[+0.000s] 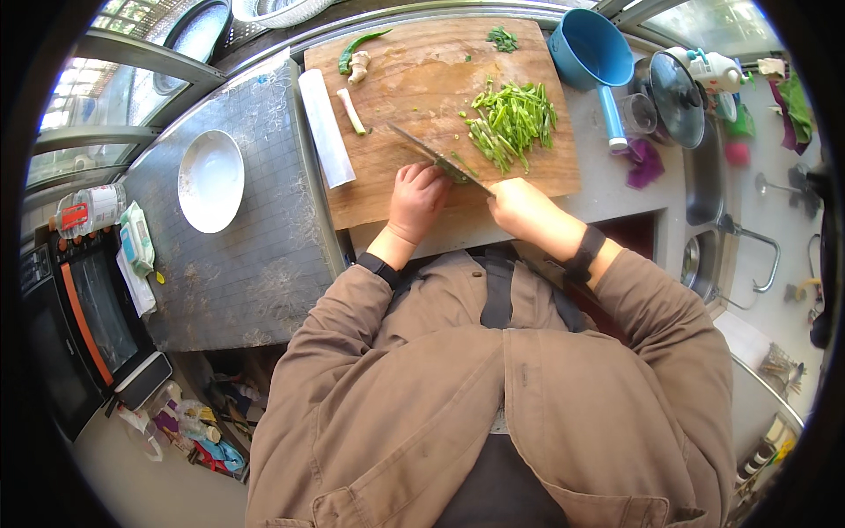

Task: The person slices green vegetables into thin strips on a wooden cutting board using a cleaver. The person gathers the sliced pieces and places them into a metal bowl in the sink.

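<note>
My right hand (521,210) grips the handle of a kitchen knife (432,153), whose blade slants up and left over a wooden cutting board (403,86). My left hand (418,198) presses with curled fingers on a green vegetable piece (455,173) beside the blade; the hand hides part of it. A pile of cut green vegetable (515,125) lies on the board's right side, with a small heap of chopped greens (503,39) above it. Towards the upper left of the board are a green chili pepper (351,51), a ginger piece (358,67) and a pale stalk piece (351,112).
A white roll (327,129) lies along the board's left edge. Further left, a white bowl (211,181) rests on the dark counter. At the right stand a blue long-handled dipper (591,53), a glass-lidded pot (676,99) and, beyond a purple cloth (639,162), a sink (703,178).
</note>
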A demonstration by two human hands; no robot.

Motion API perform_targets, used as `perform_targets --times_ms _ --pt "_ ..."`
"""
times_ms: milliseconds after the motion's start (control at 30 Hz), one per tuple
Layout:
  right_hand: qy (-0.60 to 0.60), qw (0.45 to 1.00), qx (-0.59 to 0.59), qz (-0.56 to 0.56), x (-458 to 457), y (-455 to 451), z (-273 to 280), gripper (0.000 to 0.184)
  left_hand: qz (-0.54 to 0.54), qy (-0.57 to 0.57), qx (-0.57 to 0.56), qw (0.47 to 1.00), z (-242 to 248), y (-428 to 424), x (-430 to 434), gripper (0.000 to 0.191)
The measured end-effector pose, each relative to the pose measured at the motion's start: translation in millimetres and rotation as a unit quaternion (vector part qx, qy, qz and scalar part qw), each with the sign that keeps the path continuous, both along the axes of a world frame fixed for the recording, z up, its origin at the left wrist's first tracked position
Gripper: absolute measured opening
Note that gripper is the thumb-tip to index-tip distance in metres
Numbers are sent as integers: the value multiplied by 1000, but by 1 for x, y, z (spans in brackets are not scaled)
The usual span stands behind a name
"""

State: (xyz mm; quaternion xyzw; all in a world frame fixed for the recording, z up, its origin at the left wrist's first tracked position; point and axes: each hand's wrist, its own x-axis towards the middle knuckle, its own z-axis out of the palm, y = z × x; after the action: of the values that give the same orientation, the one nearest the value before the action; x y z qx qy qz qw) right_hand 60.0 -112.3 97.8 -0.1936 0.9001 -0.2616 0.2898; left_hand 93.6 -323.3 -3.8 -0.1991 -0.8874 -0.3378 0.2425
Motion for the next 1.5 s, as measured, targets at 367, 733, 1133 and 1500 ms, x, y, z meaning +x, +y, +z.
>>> perform_targets --times_ms 367,733,1133,1500 --pt "-44 997 59 -5 2 0 7 24 1 2 17 1000 -2 0 -1 18" --pt "-20 1000 18 -13 6 4 15 25 4 1 33 999 0 2 0 19" --pt "7 1000 18 -12 2 -8 20 26 6 0 24 1000 -1 1 0 19" --pt "-124 992 14 -27 0 -6 24 23 8 -13 36 999 0 2 3 22"
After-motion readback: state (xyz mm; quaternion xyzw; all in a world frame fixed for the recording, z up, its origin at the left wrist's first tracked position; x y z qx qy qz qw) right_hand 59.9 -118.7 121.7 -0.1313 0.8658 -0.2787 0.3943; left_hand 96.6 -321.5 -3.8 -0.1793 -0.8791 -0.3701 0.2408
